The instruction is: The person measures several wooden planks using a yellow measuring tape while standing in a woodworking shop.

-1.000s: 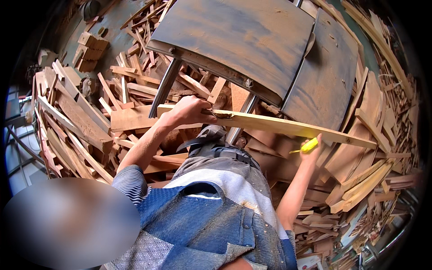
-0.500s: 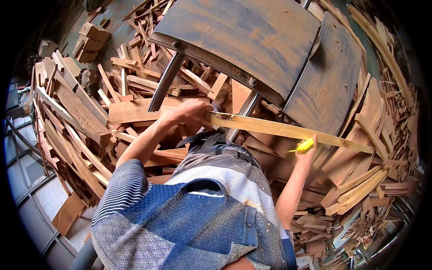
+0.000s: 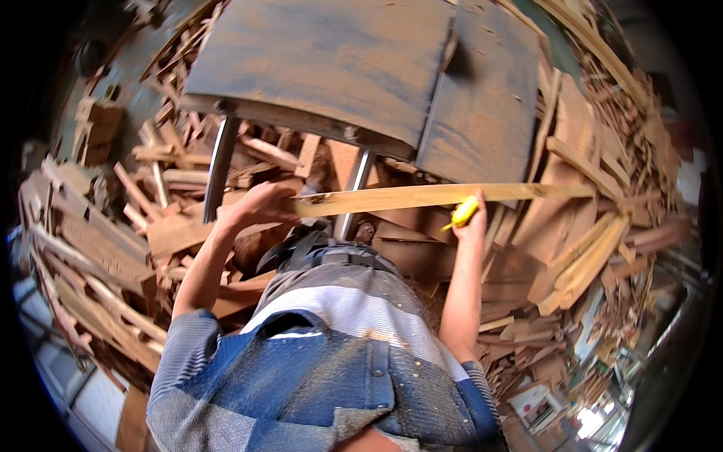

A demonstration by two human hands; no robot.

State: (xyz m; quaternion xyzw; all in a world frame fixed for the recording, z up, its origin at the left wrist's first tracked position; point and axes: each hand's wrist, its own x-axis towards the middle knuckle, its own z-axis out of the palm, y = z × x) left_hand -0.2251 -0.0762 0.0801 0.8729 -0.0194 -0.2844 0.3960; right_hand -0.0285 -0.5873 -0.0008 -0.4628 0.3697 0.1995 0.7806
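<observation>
A long, pale wooden strip (image 3: 376, 199) lies crosswise in front of my body, nearly level, with a dark flaw near its left end. My left hand (image 3: 260, 205) is closed round that left end, its fingertips partly hidden. Farther along, my right hand (image 3: 471, 218) grips the strip from the near side. The same hand holds a small bright-yellow tool (image 3: 465, 211) with a narrow tip; its exact kind is too small to tell. Beyond the strip stands a dusty metal machine table (image 3: 324, 60), its near edge close to the wood.
Metal rails (image 3: 220, 169) run from the table's near side. Offcuts (image 3: 177, 177) are heaped to the left, beside stacked long boards (image 3: 98, 233). At the right lean wide planks (image 3: 561, 166) and a bundle of strips (image 3: 584, 264). Sawdust coats the table.
My view has turned and shifted, so the table and piles sit farther left. The strip, which sloped down to the right, now appears nearly level. Both hands keep their hold.
</observation>
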